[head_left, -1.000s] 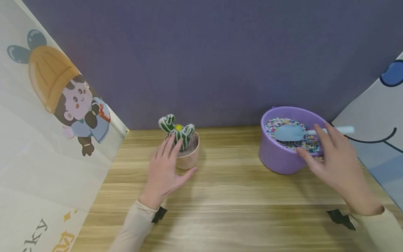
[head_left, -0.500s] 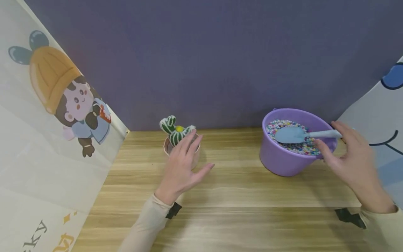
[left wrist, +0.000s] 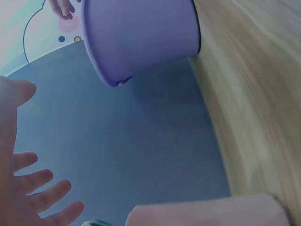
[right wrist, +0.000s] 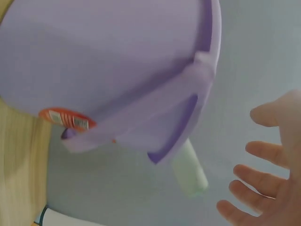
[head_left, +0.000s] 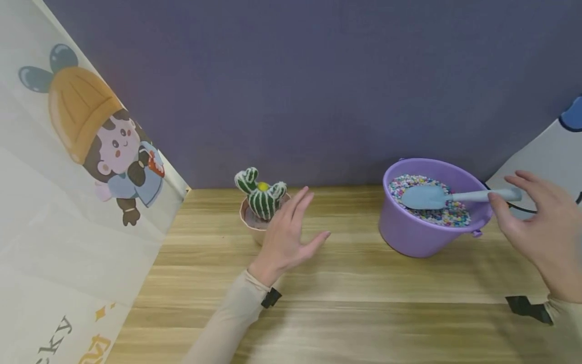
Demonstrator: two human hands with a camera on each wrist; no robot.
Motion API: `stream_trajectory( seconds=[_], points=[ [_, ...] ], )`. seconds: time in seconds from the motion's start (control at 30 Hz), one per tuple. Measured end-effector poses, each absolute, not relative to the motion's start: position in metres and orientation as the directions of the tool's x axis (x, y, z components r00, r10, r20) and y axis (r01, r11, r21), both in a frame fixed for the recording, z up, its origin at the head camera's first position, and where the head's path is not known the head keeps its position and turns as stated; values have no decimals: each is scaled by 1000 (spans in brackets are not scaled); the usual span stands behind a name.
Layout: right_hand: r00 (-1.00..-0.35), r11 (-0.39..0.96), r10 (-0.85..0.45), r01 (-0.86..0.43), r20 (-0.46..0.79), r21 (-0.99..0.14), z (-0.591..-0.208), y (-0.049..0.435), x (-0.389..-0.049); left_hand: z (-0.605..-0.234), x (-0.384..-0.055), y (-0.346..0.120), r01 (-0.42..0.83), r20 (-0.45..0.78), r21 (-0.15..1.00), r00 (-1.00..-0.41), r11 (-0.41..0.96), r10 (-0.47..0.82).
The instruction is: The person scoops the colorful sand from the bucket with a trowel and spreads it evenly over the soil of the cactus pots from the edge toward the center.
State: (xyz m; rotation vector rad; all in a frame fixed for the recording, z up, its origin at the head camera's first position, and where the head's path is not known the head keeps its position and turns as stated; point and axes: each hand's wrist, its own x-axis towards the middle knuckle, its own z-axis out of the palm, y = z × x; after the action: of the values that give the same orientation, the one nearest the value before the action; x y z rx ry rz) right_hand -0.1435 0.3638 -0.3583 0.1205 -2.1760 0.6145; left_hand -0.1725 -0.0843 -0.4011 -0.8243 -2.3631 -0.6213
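My left hand (head_left: 284, 242) hovers just right of a potted knitted cactus (head_left: 262, 203), fingers extended and thumb spread, holding nothing. It overlaps the right side of the pinkish pot (head_left: 255, 235) in the head view. On the right stands a purple bucket (head_left: 411, 232) with multicoloured small beads (head_left: 447, 217) inside. A light blue toy shovel (head_left: 425, 197) lies across it, blade on the beads and handle over the rim. My right hand (head_left: 543, 222) is beside the handle's end. The right wrist view shows these fingers spread, apart from the handle (right wrist: 190, 172).
The wooden tabletop (head_left: 345, 283) runs up to a dark blue-grey back panel (head_left: 318, 91). A white side panel with a cartoon figure (head_left: 115, 141) borders the left, and another printed panel (head_left: 541, 156) the right. The bucket's folded purple handle (right wrist: 141, 110) shows in the right wrist view.
Both hands have moved to the right: the left from over the cactus to beside it, the right from over the bucket's rim to beyond it. Bucket, shovel and cactus stay in place.
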Motion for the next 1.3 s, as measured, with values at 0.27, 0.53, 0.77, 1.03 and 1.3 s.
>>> stream_trajectory(
  seconds=[0.27, 0.53, 0.77, 1.03, 1.3],
  points=[
    [-738, 870, 161, -207, 655, -447, -357, 382, -146, -410, -178, -66, 674, 598, 265, -676, 689, 431],
    [-860, 880, 106, -152, 498, -450, -363, 392, -152, -414, -176, -49, 577, 397, 556, -817, 598, 419],
    [-883, 871, 95, -150, 459, -469, -366, 396, -159, -415, -176, -32, 519, 311, 647, -848, 558, 429],
    [-870, 862, 77, -188, 486, -471, -368, 399, -163, -416, -184, -10, 500, 279, 661, -856, 560, 436],
    [-844, 864, 37, -243, 535, -442, -372, 399, -165, -412, -190, 14, 521, 257, 589, -845, 618, 468]
  ],
)
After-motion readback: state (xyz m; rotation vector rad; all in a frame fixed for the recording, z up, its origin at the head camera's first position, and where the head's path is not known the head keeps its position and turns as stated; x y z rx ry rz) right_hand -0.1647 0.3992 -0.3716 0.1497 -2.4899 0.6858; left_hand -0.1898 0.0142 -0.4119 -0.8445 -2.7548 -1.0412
